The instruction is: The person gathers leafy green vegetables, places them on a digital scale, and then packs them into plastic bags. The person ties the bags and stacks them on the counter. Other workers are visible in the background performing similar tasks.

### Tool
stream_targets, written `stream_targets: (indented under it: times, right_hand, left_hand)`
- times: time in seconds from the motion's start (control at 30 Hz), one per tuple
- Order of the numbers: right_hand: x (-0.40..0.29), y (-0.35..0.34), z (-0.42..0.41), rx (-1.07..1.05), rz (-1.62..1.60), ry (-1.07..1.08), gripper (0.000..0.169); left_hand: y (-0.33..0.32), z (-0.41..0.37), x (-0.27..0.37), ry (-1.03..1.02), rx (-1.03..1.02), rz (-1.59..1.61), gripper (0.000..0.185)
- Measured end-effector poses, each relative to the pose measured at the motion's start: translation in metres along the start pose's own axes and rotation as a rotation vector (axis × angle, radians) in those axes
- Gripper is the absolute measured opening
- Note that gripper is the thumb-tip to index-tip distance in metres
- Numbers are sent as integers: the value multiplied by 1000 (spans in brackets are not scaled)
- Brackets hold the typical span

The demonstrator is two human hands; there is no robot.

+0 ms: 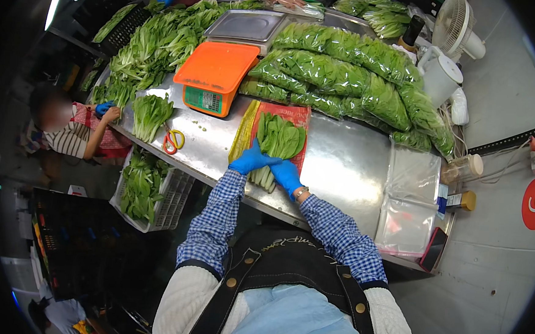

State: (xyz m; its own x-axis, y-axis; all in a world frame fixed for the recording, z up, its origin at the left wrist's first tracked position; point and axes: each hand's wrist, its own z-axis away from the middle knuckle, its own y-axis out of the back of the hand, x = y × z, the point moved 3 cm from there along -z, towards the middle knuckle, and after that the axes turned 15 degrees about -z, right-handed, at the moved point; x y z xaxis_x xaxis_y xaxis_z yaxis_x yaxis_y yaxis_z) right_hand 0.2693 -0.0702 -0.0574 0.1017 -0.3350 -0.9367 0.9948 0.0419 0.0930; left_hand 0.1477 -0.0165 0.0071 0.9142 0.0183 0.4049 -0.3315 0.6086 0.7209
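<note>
A bunch of leafy greens (279,135) lies on a flattened red and yellow printed sack (302,118), its leaves pointing away from me and its pale stalks (263,178) towards me. My left hand (251,159), in a blue glove, grips the bunch from its left side. From the right, my right hand (287,175), also gloved in blue, holds it around the stalks. The hands meet over the bunch, and some fingers are hidden beneath the greens. To the left, scissors (173,141) with red and yellow handles lie beside a loose pile of greens (151,116).
An orange scale (216,69) stands beyond the sack on the metal table (345,167). Bagged greens (337,72) are stacked behind; clear plastic bags (407,203) lie right. A white crate (173,202) of greens sits below the left edge, near a co-worker (79,130).
</note>
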Motion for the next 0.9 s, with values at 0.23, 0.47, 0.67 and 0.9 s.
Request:
stream_targets:
  times: [0.23,0.47,0.67,0.9]
  right_hand:
    - [-11,-21,39,-207,-931,-118,19]
    - [-24,32,47,-464,-1178,-552,59]
    - [-30,31,35,-492,-1022,-522,63]
    - [-19,58,87,-288,412,208,50]
  left_hand:
    - [-6,-10,19,-64,103,-493,133]
    - [-21,-15,5,-166,222,-330,135]
    - [-27,-14,2,-144,282,-430,134]
    - [-26,-4,10,-46,314,-406,125]
